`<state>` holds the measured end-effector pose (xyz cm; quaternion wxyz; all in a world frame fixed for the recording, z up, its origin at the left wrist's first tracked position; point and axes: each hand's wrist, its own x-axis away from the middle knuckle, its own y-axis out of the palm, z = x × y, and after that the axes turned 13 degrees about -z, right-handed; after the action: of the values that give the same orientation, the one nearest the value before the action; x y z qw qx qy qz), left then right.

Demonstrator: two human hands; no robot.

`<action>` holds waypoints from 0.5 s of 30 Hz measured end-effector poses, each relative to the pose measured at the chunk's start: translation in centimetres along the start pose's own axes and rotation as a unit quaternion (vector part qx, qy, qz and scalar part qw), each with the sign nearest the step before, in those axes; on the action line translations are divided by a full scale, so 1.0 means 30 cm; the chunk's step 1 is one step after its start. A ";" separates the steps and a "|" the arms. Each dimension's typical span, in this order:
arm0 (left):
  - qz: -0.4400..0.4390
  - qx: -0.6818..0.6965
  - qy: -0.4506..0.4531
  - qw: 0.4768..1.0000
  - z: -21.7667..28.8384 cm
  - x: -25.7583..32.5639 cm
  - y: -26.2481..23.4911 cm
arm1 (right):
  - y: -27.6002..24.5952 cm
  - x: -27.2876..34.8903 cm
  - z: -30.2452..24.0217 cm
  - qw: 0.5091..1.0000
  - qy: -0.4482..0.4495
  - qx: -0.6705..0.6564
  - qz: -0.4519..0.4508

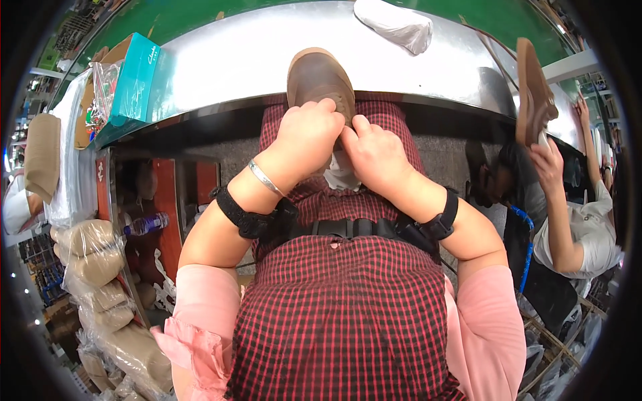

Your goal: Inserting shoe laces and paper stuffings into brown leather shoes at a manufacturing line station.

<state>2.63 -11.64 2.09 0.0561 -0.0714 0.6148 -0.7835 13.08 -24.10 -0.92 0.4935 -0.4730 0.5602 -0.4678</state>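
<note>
A brown lace-up shoe point(319, 73) with a tan sole edge points away from me, its toe over the edge of the metal table. My left hand point(309, 136) is closed on the left side of its opening, fingers curled near the laces. On the other side my right hand point(378, 152) is closed too, its thumb and forefinger pinched at the shoe's upper edge. The fingertips almost meet, and what exactly they pinch is hidden. Below the hands a bit of white material point(342, 175) shows over my lap.
On the shiny metal table point(241, 60) lies a white wrapped bundle point(396, 25). A teal box point(136, 77) stands at the left edge. Plastic-wrapped tan pieces point(90, 250) are stacked lower left. At right a co-worker's hand point(547, 160) holds up another brown shoe point(531, 93).
</note>
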 end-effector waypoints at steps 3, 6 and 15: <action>-0.012 0.000 -0.009 1.000 0.006 0.000 -0.001 | -0.005 0.007 -0.007 1.000 0.009 0.022 -0.015; -0.026 0.005 -0.008 1.000 -0.002 0.000 -0.006 | -0.007 0.011 -0.009 0.999 0.015 0.038 -0.018; -0.041 0.048 -0.032 0.997 -0.015 -0.006 -0.001 | -0.002 0.007 -0.006 0.999 0.016 0.042 0.004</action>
<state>2.71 -11.18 2.01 0.0465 -0.1186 0.5708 -0.8111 12.88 -24.29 -0.86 0.5054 -0.4424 0.5499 -0.4965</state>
